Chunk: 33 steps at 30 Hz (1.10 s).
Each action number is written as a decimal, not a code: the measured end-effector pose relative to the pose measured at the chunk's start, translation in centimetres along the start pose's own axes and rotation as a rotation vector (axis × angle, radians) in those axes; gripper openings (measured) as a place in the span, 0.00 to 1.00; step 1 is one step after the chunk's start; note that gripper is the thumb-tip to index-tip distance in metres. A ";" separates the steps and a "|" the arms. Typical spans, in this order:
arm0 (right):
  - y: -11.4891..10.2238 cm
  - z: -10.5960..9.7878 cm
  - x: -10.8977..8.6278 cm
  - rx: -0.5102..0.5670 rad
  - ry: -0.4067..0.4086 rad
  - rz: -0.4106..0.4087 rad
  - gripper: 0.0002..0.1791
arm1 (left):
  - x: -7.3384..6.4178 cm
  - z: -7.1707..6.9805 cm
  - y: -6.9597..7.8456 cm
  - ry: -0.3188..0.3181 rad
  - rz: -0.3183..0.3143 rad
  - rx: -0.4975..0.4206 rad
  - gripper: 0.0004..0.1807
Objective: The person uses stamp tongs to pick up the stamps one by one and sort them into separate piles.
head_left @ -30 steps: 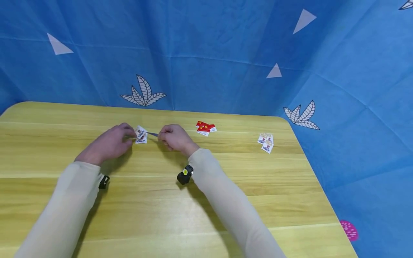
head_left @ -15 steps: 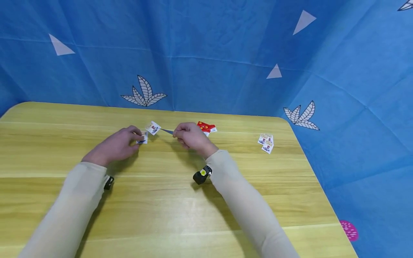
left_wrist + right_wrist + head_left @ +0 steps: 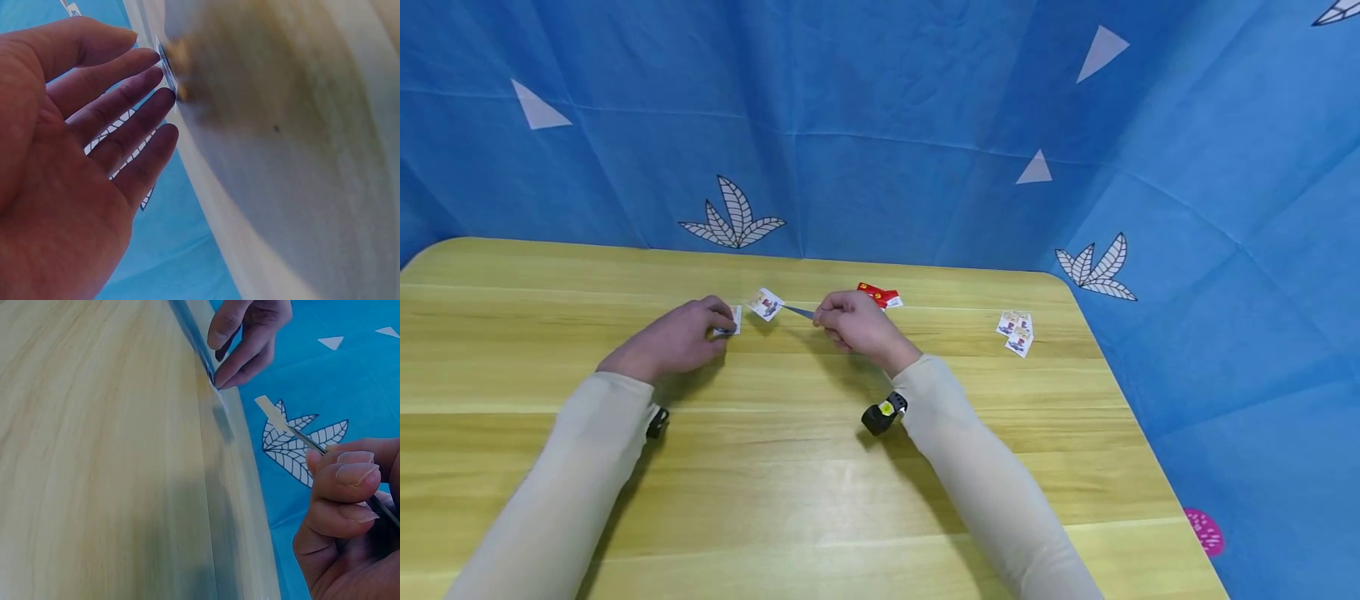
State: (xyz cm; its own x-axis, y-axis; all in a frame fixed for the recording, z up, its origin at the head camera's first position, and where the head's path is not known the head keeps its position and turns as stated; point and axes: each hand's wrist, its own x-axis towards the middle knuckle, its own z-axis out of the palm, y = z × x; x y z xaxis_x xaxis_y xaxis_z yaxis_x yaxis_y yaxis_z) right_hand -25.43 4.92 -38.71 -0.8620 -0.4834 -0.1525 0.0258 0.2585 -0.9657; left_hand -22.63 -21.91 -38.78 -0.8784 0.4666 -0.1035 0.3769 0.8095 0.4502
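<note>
My right hand (image 3: 861,327) grips a pair of tweezers (image 3: 797,312), fingers curled round it. At the tip a small white stamp-like piece (image 3: 765,304) with a colored picture is pinched; in the right wrist view this piece (image 3: 273,414) hangs in the air. Fingertips of my left hand (image 3: 679,340) touch another such piece (image 3: 736,320) lying on the table and partly cover it. The left wrist view has the left hand (image 3: 81,137) with its fingers loosely extended, tips right at the piece's edge (image 3: 167,65).
Several red pieces (image 3: 877,294) with yellow marks lie behind my right hand, partly hidden. Farther right lies an overlapping group of picture pieces (image 3: 1017,332). The wooden table (image 3: 790,492) ends at a blue curtain (image 3: 895,125) at the back and right.
My right hand has moved right with the tweezers, lifting one picture piece off the other. The left hand has shifted slightly right and now covers part of the piece left lying.
</note>
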 end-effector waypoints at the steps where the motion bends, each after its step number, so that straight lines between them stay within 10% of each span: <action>1: 0.0 -0.1 -0.1 0.004 0.001 -0.001 0.13 | 0.0 0.0 0.0 -0.003 -0.006 -0.004 0.16; 33: 1.3 -2.5 -2.5 -0.055 0.053 0.005 0.13 | 0.0 0.0 0.3 0.008 -0.045 -0.039 0.15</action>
State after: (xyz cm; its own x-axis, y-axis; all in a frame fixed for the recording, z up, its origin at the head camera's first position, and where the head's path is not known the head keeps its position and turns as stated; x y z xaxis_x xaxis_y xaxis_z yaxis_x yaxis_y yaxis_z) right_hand -24.53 8.56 -39.10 -0.8878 -0.4370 -0.1443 0.0037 0.3068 -0.9518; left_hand -22.52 -21.70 -38.62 -0.8966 0.4268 -0.1177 0.3251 0.8151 0.4796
